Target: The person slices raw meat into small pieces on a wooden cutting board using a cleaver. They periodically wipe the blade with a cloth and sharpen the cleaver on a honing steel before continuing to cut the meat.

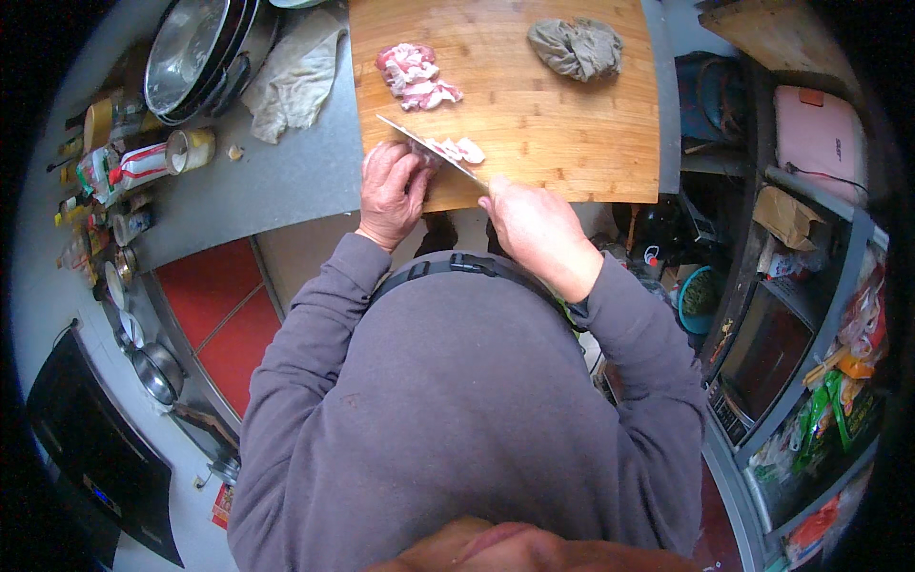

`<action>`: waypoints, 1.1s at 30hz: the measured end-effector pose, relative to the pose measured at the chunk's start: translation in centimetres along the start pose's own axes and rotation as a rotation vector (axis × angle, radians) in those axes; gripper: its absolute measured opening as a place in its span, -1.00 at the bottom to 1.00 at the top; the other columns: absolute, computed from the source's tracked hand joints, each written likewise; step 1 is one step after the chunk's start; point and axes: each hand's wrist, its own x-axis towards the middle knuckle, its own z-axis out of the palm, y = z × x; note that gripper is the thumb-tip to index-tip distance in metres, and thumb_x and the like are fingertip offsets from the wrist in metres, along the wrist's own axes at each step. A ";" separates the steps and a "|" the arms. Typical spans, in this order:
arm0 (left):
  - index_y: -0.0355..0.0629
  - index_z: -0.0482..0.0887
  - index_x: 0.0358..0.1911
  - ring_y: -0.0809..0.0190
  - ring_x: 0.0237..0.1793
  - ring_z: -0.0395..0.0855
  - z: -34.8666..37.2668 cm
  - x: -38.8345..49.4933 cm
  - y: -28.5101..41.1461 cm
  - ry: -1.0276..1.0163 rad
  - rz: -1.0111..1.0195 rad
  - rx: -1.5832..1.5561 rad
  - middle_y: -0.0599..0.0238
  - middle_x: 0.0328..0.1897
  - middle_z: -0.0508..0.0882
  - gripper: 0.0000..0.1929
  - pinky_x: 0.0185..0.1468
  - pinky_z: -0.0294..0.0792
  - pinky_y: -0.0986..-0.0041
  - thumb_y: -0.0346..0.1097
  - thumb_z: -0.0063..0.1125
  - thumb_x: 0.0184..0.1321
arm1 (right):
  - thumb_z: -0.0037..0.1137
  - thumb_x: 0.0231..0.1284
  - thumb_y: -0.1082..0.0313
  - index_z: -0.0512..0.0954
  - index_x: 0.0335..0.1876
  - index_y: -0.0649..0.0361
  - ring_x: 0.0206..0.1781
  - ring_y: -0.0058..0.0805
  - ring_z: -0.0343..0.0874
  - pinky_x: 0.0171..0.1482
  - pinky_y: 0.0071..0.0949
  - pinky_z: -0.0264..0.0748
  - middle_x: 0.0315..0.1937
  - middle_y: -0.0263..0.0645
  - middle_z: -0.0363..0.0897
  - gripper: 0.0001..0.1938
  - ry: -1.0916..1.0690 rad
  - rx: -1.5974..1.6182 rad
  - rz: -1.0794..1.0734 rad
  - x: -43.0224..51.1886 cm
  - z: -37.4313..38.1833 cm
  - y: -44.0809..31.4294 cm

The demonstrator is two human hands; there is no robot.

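Note:
My right hand grips the handle of a kitchen knife, its blade slanting up and left over a wooden cutting board. On the blade's left side, my left hand presses with bent fingers on a piece of raw meat, mostly hidden beneath them. Thin cut slices of meat lie against the blade's other side. Farther back on the board is a small heap of pink and white raw meat. A crumpled grey-brown cloth rests at the board's far right.
Left of the board, a pale cloth lies on the grey counter beside stacked metal pans. Jars and bottles, including a glass jar, crowd the left side. At right stands a shelf rack with a pink appliance.

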 end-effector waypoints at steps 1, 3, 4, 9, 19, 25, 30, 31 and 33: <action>-0.16 0.73 -0.18 -0.07 -0.02 0.71 0.1 -0.1 0.0 0.010 -0.005 -0.003 0.12 -0.07 0.71 -0.75 0.10 0.52 0.16 -0.46 0.53 0.09 | 0.07 0.56 0.23 0.50 -0.15 0.28 -0.24 0.20 0.72 -0.18 0.10 0.61 -0.35 0.15 0.69 -0.76 0.033 0.005 -0.015 0.1 -0.2 -0.4; -0.16 0.73 -0.17 -0.07 0.01 0.70 0.5 -0.4 0.1 0.027 -0.040 -0.011 0.12 -0.06 0.72 -0.75 0.09 0.53 0.16 -0.45 0.54 0.11 | 0.07 0.58 0.22 0.48 -0.16 0.28 -0.26 0.20 0.71 -0.20 0.08 0.60 -0.37 0.15 0.67 -0.75 0.061 0.006 -0.034 0.1 -0.6 -1.1; -0.16 0.74 -0.15 -0.07 0.02 0.70 0.6 -0.6 0.1 0.013 -0.063 -0.028 0.11 -0.04 0.72 -0.75 0.10 0.53 0.16 -0.46 0.53 0.12 | 0.07 0.58 0.22 0.47 -0.16 0.29 -0.26 0.20 0.71 -0.20 0.08 0.60 -0.37 0.15 0.67 -0.75 0.057 0.002 -0.038 -0.1 -0.7 -1.3; -0.17 0.79 -0.05 -0.11 0.08 0.68 0.6 -1.3 -0.6 -0.033 -0.095 -0.019 0.05 0.06 0.71 -0.70 0.12 0.55 0.15 -0.49 0.50 0.13 | 0.06 0.57 0.20 0.50 -0.15 0.26 -0.27 0.09 0.77 -0.20 0.02 0.69 -0.35 0.09 0.70 -0.75 0.000 -0.020 -0.022 -1.9 -1.4 -2.0; -0.11 0.84 0.00 -0.06 0.08 0.71 0.9 -1.5 -0.3 -0.027 -0.177 -0.150 0.11 0.10 0.71 -0.66 0.10 0.58 0.19 -0.57 0.42 0.14 | 0.01 0.61 0.19 0.48 -0.14 0.27 -0.30 0.08 0.77 -0.24 0.00 0.69 -0.33 0.09 0.68 -0.74 -0.094 -0.034 0.032 -4.0 -2.6 -2.2; -0.13 0.85 -0.01 -0.06 0.08 0.71 0.7 -1.2 -0.4 -0.019 -0.092 -0.122 0.13 0.09 0.72 -0.67 0.12 0.58 0.19 -0.59 0.40 0.13 | 0.02 0.60 0.20 0.48 -0.14 0.25 -0.31 0.08 0.76 -0.24 0.01 0.68 -0.34 0.07 0.68 -0.75 -0.083 -0.047 0.034 -3.8 -2.3 -2.2; -0.18 0.83 -0.03 -0.08 0.07 0.71 0.8 -1.4 -0.6 -0.006 -0.118 -0.130 0.09 0.10 0.72 -0.68 0.11 0.58 0.17 -0.58 0.41 0.11 | 0.03 0.59 0.21 0.48 -0.14 0.27 -0.30 0.09 0.77 -0.23 0.03 0.68 -0.34 0.08 0.68 -0.75 -0.088 -0.035 0.032 -3.6 -2.4 -2.1; -0.21 0.81 0.01 -0.07 0.08 0.73 0.8 -1.5 -0.6 -0.015 -0.121 -0.110 0.08 0.12 0.72 -0.67 0.14 0.59 0.19 -0.54 0.44 0.14 | 0.03 0.59 0.22 0.49 -0.14 0.27 -0.29 0.10 0.77 -0.23 0.03 0.68 -0.33 0.08 0.69 -0.76 -0.089 -0.032 0.033 -3.5 -2.3 -2.2; -0.26 0.77 0.09 -0.05 0.10 0.75 0.6 -1.9 -0.6 -0.042 -0.140 -0.073 0.05 0.15 0.70 -0.62 0.19 0.61 0.22 -0.48 0.48 0.18 | 0.03 0.58 0.22 0.49 -0.14 0.28 -0.29 0.10 0.77 -0.22 0.03 0.68 -0.33 0.09 0.69 -0.76 -0.090 -0.020 0.032 -3.3 -2.2 -2.2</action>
